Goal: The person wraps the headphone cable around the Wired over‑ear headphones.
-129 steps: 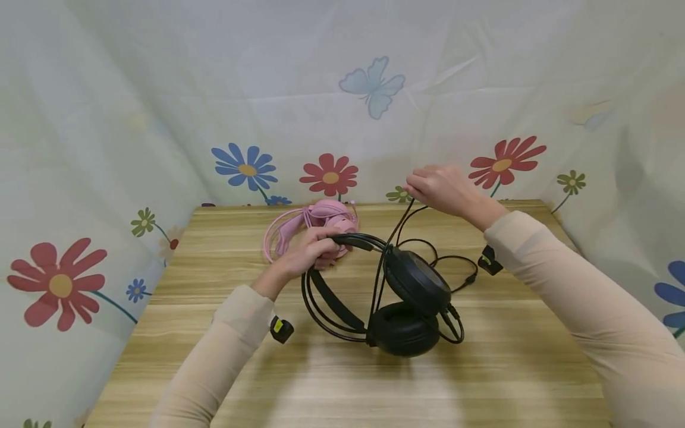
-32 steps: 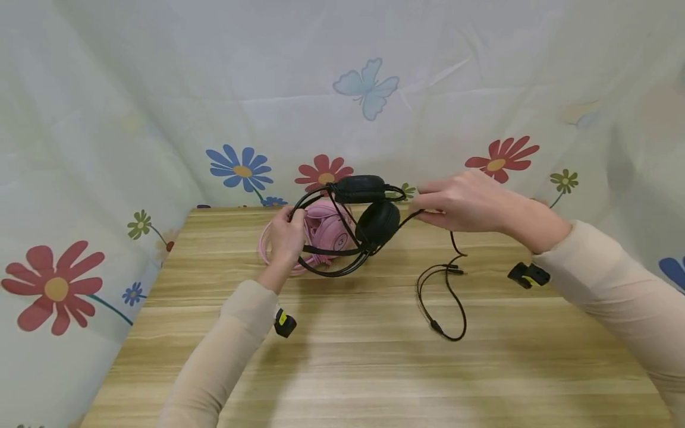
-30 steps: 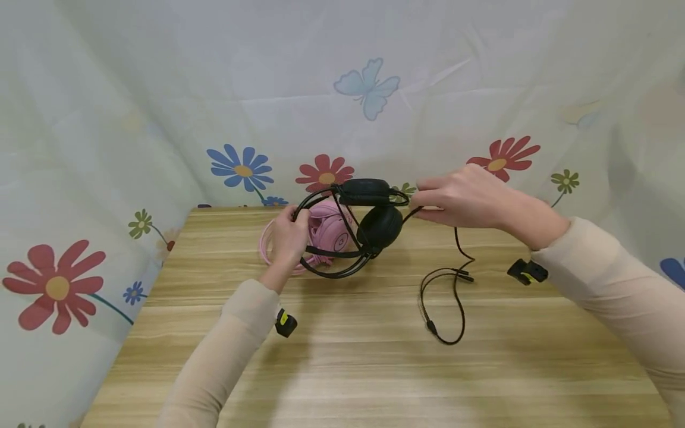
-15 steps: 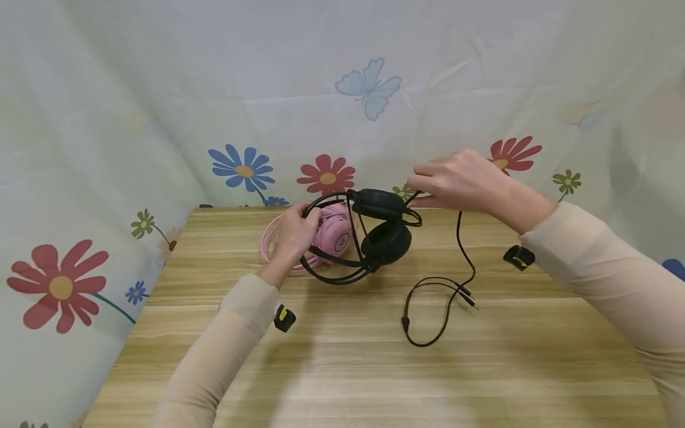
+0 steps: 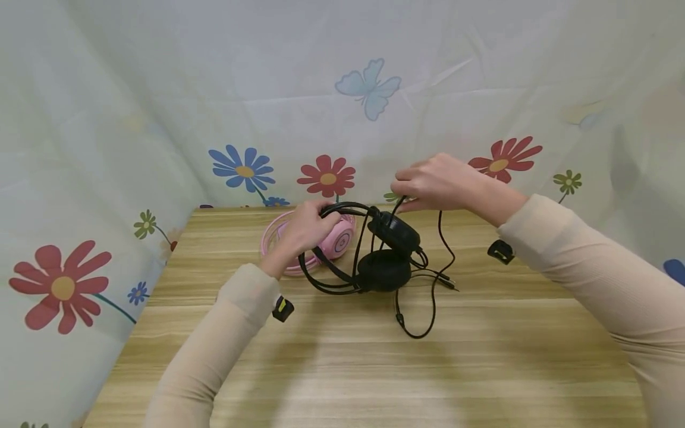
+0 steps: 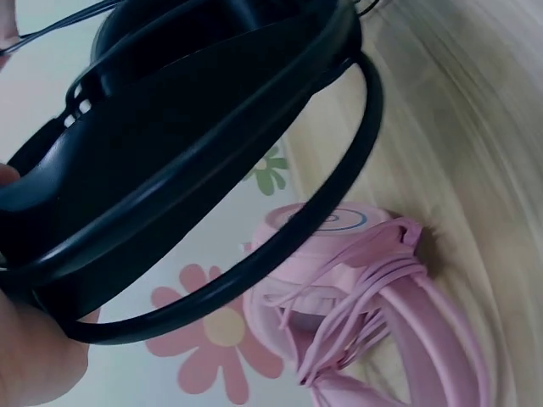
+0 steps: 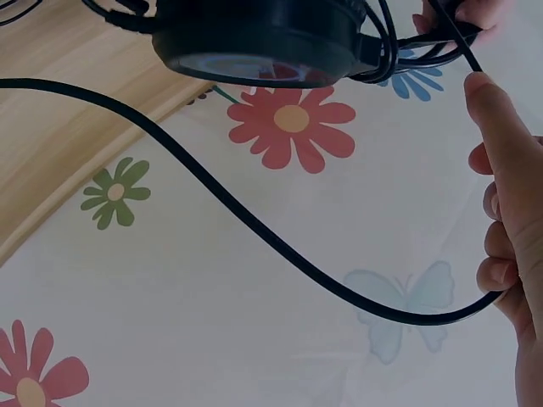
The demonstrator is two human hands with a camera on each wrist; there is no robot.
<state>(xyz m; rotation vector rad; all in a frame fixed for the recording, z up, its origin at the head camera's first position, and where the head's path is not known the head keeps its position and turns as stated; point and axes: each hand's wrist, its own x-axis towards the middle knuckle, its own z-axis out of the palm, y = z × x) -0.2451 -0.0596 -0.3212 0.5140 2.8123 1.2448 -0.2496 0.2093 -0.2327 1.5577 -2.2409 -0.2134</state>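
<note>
My left hand [image 5: 307, 229] grips the headband of a black headset [image 5: 385, 270], holding it above the table with both ear cups toward the right. In the left wrist view the padded headband [image 6: 170, 161] fills the upper left, with my fingers at its edge. My right hand [image 5: 436, 181] pinches the headset's black cable [image 7: 254, 225] above the upper ear cup. Part of the cable runs across the headband near the cups. Its free end hangs in a loop with two plugs [image 5: 446, 282] right of the cups.
A pink headset [image 5: 337, 238], its cable wound round it, lies on the wooden table [image 5: 374, 374] behind my left hand. A flowered cloth [image 5: 267, 107] hangs behind the table and along both sides.
The black headset has come down and to the right, its cups tilting. My right hand has moved left, toward the headset, with the cable. The looped cable end has shifted left. The pink headset stays put.
</note>
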